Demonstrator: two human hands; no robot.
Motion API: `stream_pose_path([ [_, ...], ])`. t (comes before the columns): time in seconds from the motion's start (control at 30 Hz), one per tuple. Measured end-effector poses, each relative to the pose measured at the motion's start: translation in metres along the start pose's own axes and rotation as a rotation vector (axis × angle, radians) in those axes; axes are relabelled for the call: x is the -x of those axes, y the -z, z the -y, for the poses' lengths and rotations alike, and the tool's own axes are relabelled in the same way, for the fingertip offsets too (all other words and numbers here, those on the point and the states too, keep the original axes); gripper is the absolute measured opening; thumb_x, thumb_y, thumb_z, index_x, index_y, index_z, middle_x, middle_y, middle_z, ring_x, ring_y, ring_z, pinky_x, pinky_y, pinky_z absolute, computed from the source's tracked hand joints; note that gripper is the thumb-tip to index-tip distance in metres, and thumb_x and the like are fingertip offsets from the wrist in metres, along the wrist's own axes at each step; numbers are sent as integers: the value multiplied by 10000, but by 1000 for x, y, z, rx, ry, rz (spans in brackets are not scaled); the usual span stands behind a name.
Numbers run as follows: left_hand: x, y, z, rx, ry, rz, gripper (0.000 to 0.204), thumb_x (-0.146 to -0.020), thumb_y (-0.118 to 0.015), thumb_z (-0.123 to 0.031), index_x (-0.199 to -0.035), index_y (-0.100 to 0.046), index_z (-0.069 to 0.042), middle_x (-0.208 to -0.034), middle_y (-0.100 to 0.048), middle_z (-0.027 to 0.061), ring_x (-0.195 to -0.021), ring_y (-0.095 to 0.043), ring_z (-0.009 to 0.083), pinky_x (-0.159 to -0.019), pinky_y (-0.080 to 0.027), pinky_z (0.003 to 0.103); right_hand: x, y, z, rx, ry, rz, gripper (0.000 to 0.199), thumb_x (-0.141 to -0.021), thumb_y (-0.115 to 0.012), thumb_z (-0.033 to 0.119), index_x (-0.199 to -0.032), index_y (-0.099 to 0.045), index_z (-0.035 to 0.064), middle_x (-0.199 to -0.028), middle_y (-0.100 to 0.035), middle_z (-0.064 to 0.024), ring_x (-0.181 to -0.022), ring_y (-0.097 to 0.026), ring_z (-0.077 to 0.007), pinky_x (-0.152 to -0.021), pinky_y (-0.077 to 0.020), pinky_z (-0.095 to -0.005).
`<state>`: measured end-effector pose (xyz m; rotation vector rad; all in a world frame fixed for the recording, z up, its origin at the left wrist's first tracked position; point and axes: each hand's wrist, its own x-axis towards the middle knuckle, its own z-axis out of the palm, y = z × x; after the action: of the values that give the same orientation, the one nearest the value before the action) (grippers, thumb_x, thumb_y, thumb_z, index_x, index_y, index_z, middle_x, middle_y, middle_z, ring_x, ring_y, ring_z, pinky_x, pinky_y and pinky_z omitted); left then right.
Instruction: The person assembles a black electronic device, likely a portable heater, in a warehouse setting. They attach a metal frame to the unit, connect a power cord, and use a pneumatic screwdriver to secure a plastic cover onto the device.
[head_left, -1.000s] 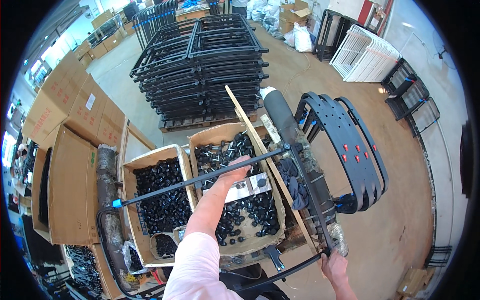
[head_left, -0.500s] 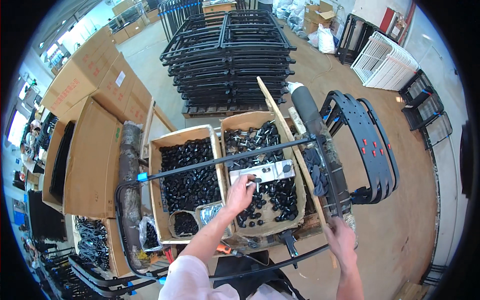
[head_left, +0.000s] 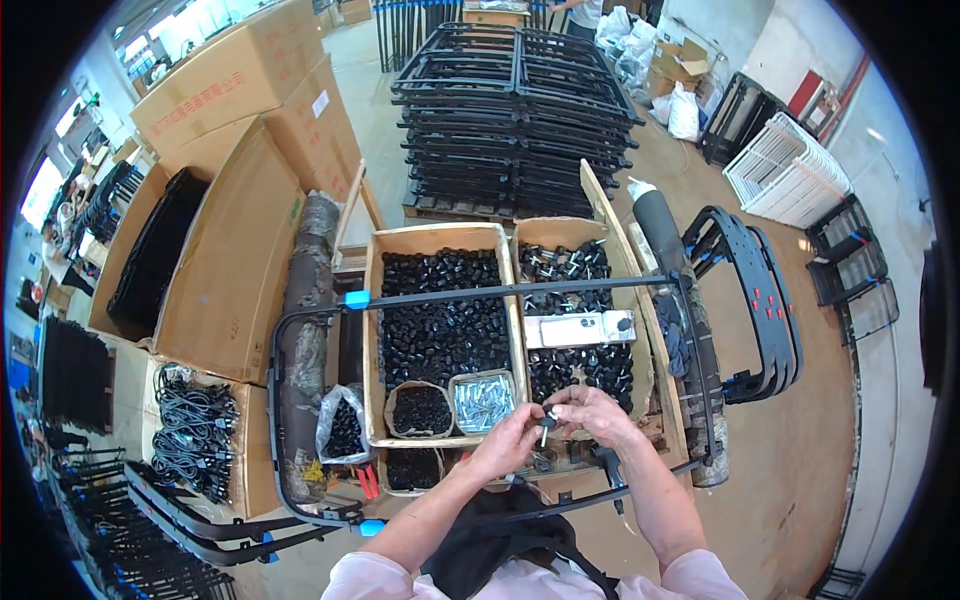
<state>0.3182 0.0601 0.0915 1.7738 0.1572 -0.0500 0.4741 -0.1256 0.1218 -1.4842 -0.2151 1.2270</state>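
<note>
A small black knob [head_left: 548, 422] is pinched by the fingertips of the left hand [head_left: 510, 441], its metal stud [head_left: 544, 437] pointing down; the right hand [head_left: 592, 415] is bunched against it, but its hold cannot be told. The knob is held at lower centre of the frame. It should prove light, stiff and hardly fragile, perhaps slippery; it is best taken by its rounded head.

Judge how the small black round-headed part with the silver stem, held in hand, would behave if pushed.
The black part would probably roll in an arc, being round-topped with a thin stem. It looks stiff: that stem shows straight and shiny.
</note>
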Motion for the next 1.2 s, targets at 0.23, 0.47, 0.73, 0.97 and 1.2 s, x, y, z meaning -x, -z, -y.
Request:
stream_pose_path([
  [0.23,46,23,20,353,122,-88,203,-1078,-610,-41,-1204,-460,13,-1234,-659,153,-1035,-716,180,-878,-614,354,-23,-42,-15,-269,66,-271,254,-987,-718,37,-1211,-608,-10,-1058,-704,-117,-910,-739,-217,-780,-630,-335],
  [0.47,83,62,8,850,179,20,224,-1037,-654,15,-1094,-442,-30,-1148,-667,155,-1043,-733,203,-889,-646,348,-55,-23,36,-30,142,-317,498,-1079,-638,180,-1448,-512,-129,-1249,-673,-176,-1018,-746,-245,-767,-609,-332],
  [0.73,115,58,-18,574,179,-26,438,-1067,-690,-125,-1483,-574,-50,-1231,-663,43,-1088,-649,111,-955,-555,287,-150,23,99,410,457,-355,291,-943,-760,73,-1217,-712,-10,-986,-693,-69,-707,-673,-136,-653,-571,-278],
  [0.97,152,5,5,362,163,-322,409,-1102,-640,-213,-1489,-606,-84,-1202,-666,36,-1074,-654,100,-929,-550,279,-191,17,135,1189,565,-206,422,-920,-637,26,-1334,-714,46,-1286,-622,-240,-1266,-606,-414,-1146,-470,-453],
  [1.2,163,-27,-10,354,261,-406,416,-1109,-606,-183,-1504,-578,-55,-1282,-669,65,-1087,-658,127,-986,-538,298,-201,10,159,1499,561,-27,464,-905,-588,-21,-1341,-727,56,-1339,-645,-203,-1294,-629,-392,-1124,-507,-474],
])
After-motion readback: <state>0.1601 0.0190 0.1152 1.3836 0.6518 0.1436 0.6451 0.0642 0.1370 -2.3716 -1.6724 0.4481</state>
